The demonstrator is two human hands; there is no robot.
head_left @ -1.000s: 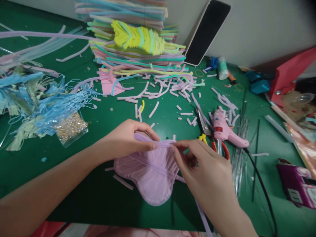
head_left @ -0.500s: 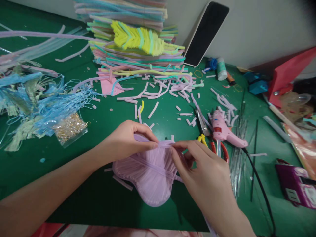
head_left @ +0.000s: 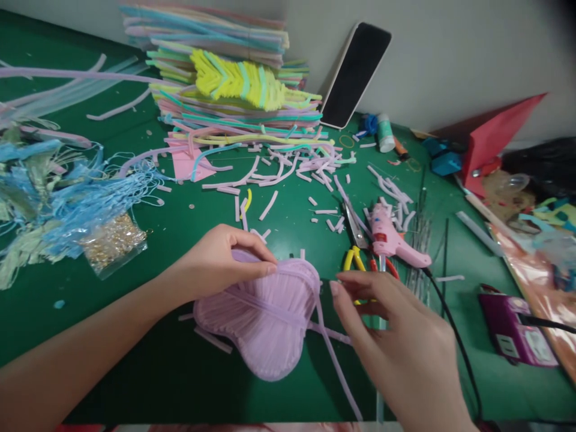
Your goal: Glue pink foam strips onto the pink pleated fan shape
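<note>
A green bench [head_left: 171, 231] fills most of the scene and meets a plain grey wall [head_left: 450, 54] along its far side, its surface strewn with short lilac offcuts [head_left: 283, 168]. At the near middle, a rounded, lobed lilac piece [head_left: 274, 354] lies low over the green; whether all of it touches the surface is hard to tell. The left hand [head_left: 222, 264] pinches its far left edge between thumb and fingers, while the right hand [head_left: 393, 330] is apart from it, just to the right, empty, its fingers loosely bent and a gap between thumb and fingertips. A loose lilac strip [head_left: 336, 363] trails from the piece's right edge toward the near side. Farther off, bundled coloured stems [head_left: 207, 39] are piled by the wall, a bright yellow bundle [head_left: 225, 75] among them, and a dark-screened phone [head_left: 357, 75] leans to their right, with a small bottle [head_left: 385, 135] standing nearby. On the left, blue tassels [head_left: 90, 186] spread in a tangle, a clear bag of gold-coloured bits [head_left: 113, 240] against their near side. To the right, a pink glue gun [head_left: 398, 245] lies beside thin wires [head_left: 418, 252], its black cable [head_left: 454, 336] curving toward the near edge. Beyond that are a purple box [head_left: 513, 330] and, farther back, a red folded sheet [head_left: 495, 138].
</note>
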